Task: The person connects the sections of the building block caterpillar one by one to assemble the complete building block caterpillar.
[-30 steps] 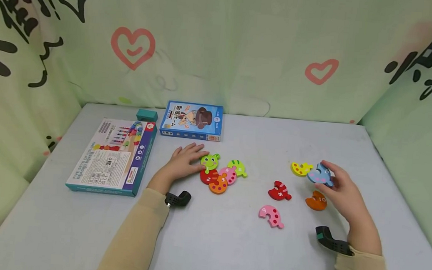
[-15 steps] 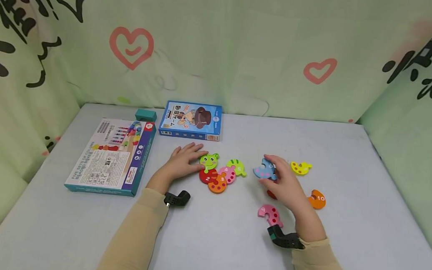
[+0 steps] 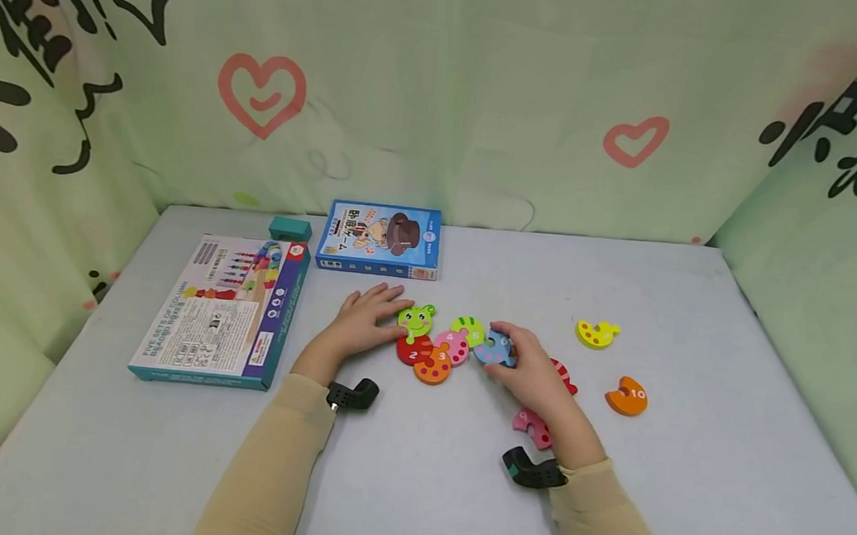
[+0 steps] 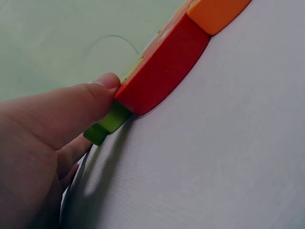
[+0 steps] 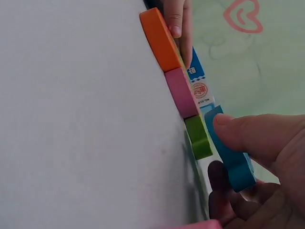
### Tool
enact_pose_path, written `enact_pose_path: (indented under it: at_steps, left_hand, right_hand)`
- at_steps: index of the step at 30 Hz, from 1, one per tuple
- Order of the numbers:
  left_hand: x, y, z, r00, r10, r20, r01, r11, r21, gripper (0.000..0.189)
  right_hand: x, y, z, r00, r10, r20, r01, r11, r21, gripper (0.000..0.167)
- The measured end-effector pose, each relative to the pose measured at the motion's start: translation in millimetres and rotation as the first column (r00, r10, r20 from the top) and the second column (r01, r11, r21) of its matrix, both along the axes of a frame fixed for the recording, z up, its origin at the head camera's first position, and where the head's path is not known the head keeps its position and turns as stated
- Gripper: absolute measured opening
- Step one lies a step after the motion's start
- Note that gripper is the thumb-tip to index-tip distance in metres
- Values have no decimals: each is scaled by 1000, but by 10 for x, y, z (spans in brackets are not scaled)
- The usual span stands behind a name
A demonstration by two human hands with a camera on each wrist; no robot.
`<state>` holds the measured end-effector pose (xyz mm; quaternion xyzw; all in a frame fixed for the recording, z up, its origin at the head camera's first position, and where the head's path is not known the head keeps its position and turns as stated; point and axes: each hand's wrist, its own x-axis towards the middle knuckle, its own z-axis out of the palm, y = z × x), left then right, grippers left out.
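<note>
My left hand (image 3: 359, 329) holds the green smiling caterpillar-head puzzle piece (image 3: 415, 321) between thumb and index finger at its left side. Joined to this head is a chain: a red piece numbered 2 (image 3: 413, 352), an orange dotted piece (image 3: 432, 369), a pink piece (image 3: 458, 350) and a green striped piece (image 3: 471, 330). My right hand (image 3: 533, 376) pinches a blue puzzle piece (image 3: 493, 351) with pink spots at the chain's right end. In the right wrist view the blue piece (image 5: 233, 157) is raised and tilted beside the green one (image 5: 198, 137).
Loose to the right lie a yellow piece (image 3: 597, 335) and an orange piece numbered 10 (image 3: 627, 397). A red striped piece (image 3: 564, 375) and a pink dotted piece (image 3: 529, 425) are partly hidden by my right arm. Boxes stand behind: white-faced (image 3: 205, 310), blue (image 3: 380, 239), small teal (image 3: 290, 229).
My right hand has carried the blue piece leftward from beside the yellow piece to the green striped end of the chain. My left hand has stayed at the caterpillar head.
</note>
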<state>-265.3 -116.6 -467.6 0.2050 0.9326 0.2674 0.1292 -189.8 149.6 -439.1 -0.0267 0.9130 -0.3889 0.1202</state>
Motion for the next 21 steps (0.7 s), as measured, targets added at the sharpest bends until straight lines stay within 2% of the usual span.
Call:
enact_pose_path:
  at_steps: [8, 21]
  left_hand:
    - [4, 4, 7, 1000, 4, 3, -4, 1000, 4, 55]
    - [9, 1, 17, 1000, 1, -1, -1, 1000, 4, 55]
  right_hand:
    - [-14, -61, -60, 999, 0, -34, 3, 996, 90, 62]
    - [-35, -66, -83, 999, -31, -40, 36, 992, 119, 63]
